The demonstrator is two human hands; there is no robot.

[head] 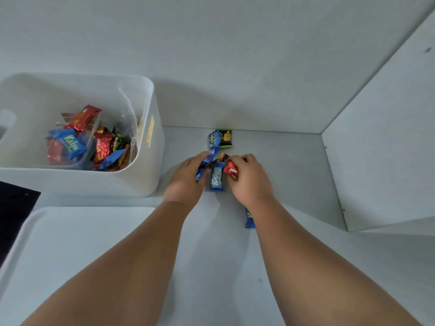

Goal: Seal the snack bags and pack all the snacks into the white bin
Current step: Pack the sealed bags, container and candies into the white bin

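Snack packets (pixel 219 166) in shiny foil are bunched between the two hands on my feed. The left hand (pixel 186 178) has its fingers curled around a crumpled blue foil wrapper (pixel 204 167), gripping it. The right hand (pixel 250 178) grips a small red foil packet (pixel 230 170) between thumb and fingers. A blue packet printed Kalpa (pixel 216 181) lies flat on the pale grey table (pixel 294 175) between both hands. Just at its 12 o'clock an orange-and-dark packet (pixel 223 157) pokes up; I cannot tell which hand holds that one. Further out at 12 o'clock, a second blue Kalpa packet (pixel 213 140) overlaps a green-and-black square packet (pixel 226 137). At 5 o'clock, another blue packet (pixel 249 220) shows partly from under the right forearm. Out at 10 o'clock stands the white plastic bin (pixel 150 142), apart from the hands. Inside it are clear plastic bags (pixel 127 114) with red and blue packets. At 8 o'clock lies a white flat panel (pixel 70 236) with a rounded corner.
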